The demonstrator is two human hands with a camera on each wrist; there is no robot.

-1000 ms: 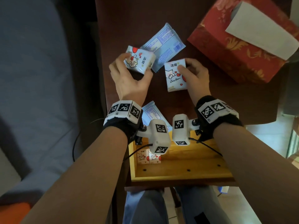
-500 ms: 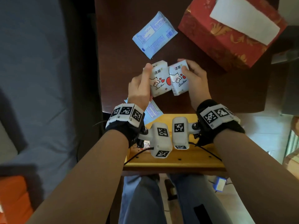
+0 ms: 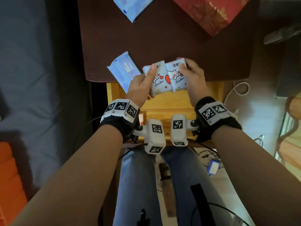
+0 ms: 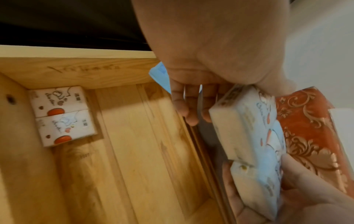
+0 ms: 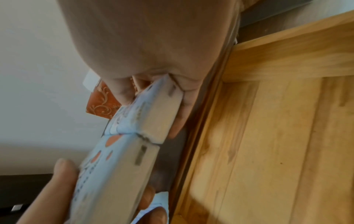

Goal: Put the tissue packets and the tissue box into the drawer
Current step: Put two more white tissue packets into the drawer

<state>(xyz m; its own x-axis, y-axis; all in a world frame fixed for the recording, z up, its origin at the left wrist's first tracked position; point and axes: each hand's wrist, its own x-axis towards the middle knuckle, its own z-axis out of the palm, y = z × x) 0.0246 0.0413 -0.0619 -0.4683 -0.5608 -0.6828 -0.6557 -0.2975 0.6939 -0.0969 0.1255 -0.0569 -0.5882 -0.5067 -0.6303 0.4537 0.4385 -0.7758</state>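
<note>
My left hand [image 3: 142,84] grips a white cartoon-printed tissue packet [image 3: 158,82], thumb on its top face. My right hand [image 3: 193,78] grips a matching second white packet [image 3: 176,75]. The two packets touch side by side over the table's front edge, above the open wooden drawer [image 3: 164,104]. Two more white packets [image 4: 61,118] lie in a corner of the drawer [image 4: 134,151]. One blue packet [image 3: 123,70] overhangs the table edge by my left hand. Another blue packet [image 3: 132,7] and the red tissue box [image 3: 210,13] sit farther back.
The dark brown table [image 3: 162,43] has bare surface between the packets and the red box. A grey bed [image 3: 29,62] lies on the left. Cables and a small blue device [image 3: 213,167] lie on the floor at right. My knees are under the drawer.
Both hands lifted a white packet each off the table, brought them together side by side, and drew them back toward me to the table edge above the drawer.
</note>
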